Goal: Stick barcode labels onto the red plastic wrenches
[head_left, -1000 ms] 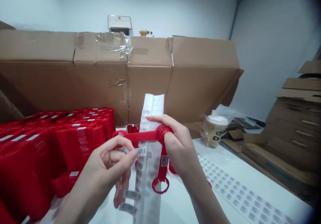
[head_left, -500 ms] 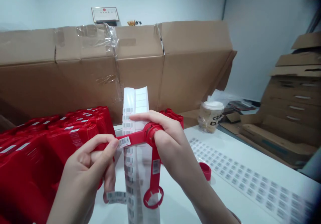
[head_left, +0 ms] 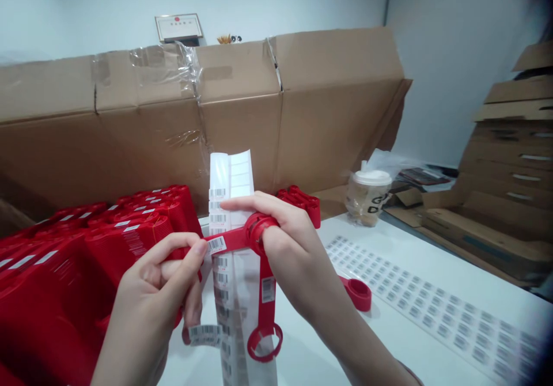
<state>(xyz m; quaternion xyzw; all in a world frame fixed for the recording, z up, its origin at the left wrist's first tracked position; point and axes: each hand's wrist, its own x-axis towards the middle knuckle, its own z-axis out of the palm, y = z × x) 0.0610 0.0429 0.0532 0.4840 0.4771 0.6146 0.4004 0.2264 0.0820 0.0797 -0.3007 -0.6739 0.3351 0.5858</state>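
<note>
The left hand [head_left: 147, 299] is closed in a pinch, thumb and fingers holding a barcode sticker [head_left: 216, 245] against a red plastic bar [head_left: 233, 239]. The right hand [head_left: 294, 253] grips the ring at the bar's right end, its index finger lying across an upright strip of barcode labels [head_left: 220, 219]. Left of the hands, stacked red plastic pieces [head_left: 129, 242] sit on the white table [head_left: 298, 351]. To the right lie a barcode sheet [head_left: 432, 317], a loose red piece [head_left: 358, 294] and a lidded plastic cup [head_left: 367, 199]. Beyond stands a large cardboard box [head_left: 276, 132], before a pale wall [head_left: 453, 57].
</note>
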